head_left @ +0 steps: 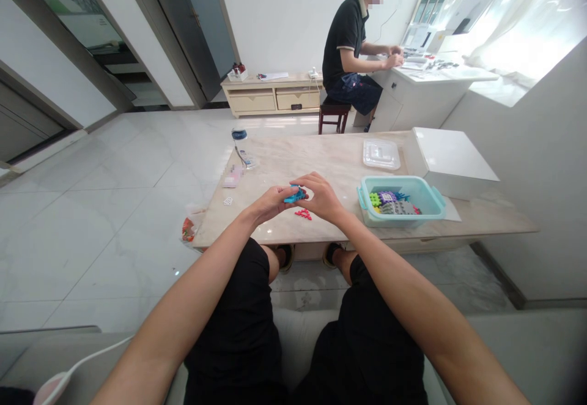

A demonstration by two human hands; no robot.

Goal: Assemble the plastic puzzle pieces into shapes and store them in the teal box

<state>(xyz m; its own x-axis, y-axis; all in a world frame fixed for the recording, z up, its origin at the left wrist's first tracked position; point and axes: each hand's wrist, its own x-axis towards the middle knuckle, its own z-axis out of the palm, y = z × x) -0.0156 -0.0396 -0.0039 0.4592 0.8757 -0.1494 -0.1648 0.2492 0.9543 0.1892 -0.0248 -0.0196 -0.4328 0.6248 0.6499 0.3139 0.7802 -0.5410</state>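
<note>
Over the near part of the table, my left hand [271, 202] and my right hand [321, 196] meet around some blue plastic building pieces [294, 195]. The fingers of both hands are closed on them, and a bit of red shows by the right fingertips. How the blue pieces fit together is too small to make out. Just below the hands, several red building pieces [303, 213] lie on the tabletop. To the right of my right hand stands a light teal tub [398, 216] holding green, yellow, purple, blue and grey pieces [398, 208].
A clear lid [381, 154] and a white box [452, 157] are behind the tub on the marble-look table [302, 154]. At the left stand a clear bottle [241, 148] and a pink packet [233, 176]. Another person [348, 44] sits working at a white desk [431, 74] beyond.
</note>
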